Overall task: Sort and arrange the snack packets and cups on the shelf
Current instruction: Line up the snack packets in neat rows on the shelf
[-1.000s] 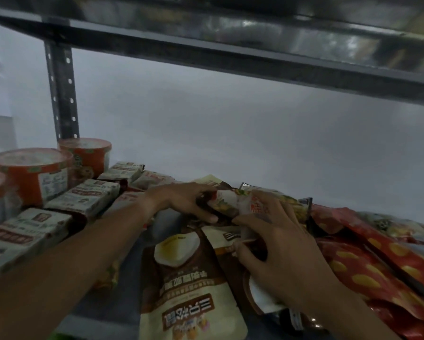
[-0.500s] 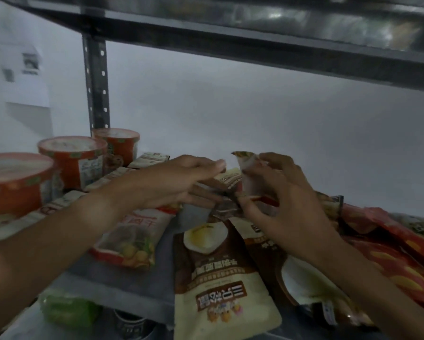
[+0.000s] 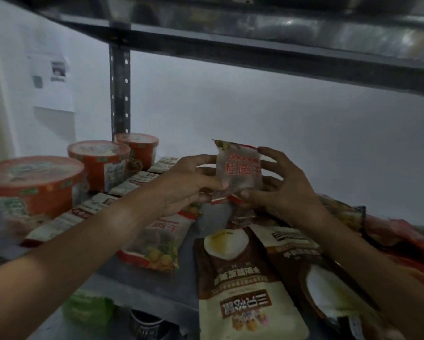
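Observation:
A small clear packet with red lettering (image 3: 239, 171) stands upright above the shelf, held between both hands. My left hand (image 3: 186, 185) pinches its lower left edge, and my right hand (image 3: 277, 190) grips its lower right side with fingers spread behind it. Below them lies a matching larger packet (image 3: 158, 241) flat on the grey shelf (image 3: 157, 288). Two brown and cream pouches (image 3: 243, 285) lie toward the front. Three orange cups (image 3: 34, 182) stand at the left beside a row of white packets (image 3: 132, 182).
Red packets with yellow shapes (image 3: 407, 244) pile up at the right. The upper shelf's metal beam (image 3: 230, 42) runs close overhead, with a perforated upright post (image 3: 119, 92) at the back left. A white wall closes the back. Green items (image 3: 88, 307) sit below the shelf's front edge.
Both hands have lifted the small clear packet out of the pile and turned it upright. The view has shifted left, bringing the cups further in.

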